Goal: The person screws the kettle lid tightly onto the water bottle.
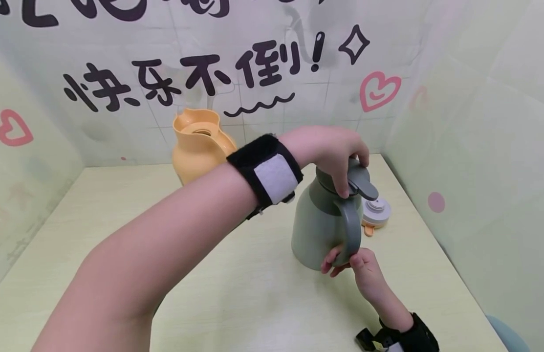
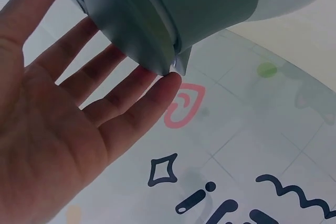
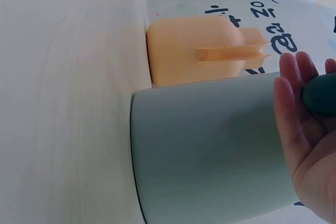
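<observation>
A grey-green thermos jug [image 1: 313, 232] stands upright on the table, with a dark grey lid [image 1: 359, 175] on its top. My left hand [image 1: 331, 151] reaches over from above and grips the lid by its rim, thumb on the near side. In the left wrist view the other fingers [image 2: 131, 98] touch the lid's far edge. Low on the jug's handle [image 1: 353, 227], my right hand [image 1: 364, 271] holds on with curled fingers. The right wrist view shows the jug's smooth side [image 3: 210, 150] close to these fingers.
An orange jug [image 1: 194, 151] with its top uncovered stands behind my left forearm. Right of the grey-green jug, a white-and-orange lid [image 1: 376, 212] lies on the pale table [image 1: 236, 303]. Printed sheets [image 1: 272, 73] hang at the back and sides.
</observation>
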Demonstrator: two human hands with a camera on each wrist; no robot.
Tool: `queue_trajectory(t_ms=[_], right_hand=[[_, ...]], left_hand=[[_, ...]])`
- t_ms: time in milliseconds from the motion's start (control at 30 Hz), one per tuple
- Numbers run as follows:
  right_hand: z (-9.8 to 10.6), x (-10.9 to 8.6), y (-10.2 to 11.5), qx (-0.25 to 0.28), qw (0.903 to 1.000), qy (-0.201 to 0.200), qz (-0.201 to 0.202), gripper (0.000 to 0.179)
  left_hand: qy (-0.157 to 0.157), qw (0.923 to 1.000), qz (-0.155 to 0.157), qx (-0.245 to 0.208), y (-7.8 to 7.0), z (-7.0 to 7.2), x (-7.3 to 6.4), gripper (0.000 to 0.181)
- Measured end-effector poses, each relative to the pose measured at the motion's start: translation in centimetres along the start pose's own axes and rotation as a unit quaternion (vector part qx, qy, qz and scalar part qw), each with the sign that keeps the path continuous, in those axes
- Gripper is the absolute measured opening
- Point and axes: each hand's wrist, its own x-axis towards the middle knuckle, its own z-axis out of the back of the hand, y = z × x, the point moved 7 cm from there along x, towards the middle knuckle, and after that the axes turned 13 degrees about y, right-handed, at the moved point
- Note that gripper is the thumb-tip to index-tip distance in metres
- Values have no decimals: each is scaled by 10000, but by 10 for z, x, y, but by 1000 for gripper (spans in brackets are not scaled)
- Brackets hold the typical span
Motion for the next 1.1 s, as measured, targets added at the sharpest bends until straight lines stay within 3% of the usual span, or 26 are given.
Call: queue_trajectory(t_ms=[500, 800, 1100], right_hand=[[2, 1, -1, 29, 10000, -37, 7, 51], [1, 0, -1, 58, 9999, -34, 89, 55], [1, -1, -3, 86, 9999, -35, 48, 56]], left_hand=[[398, 9981, -88, 452, -4, 6, -1, 54], [652, 9932, -349, 899, -6, 5, 0, 59], [816, 9907, -569, 929, -5, 3, 1, 60]])
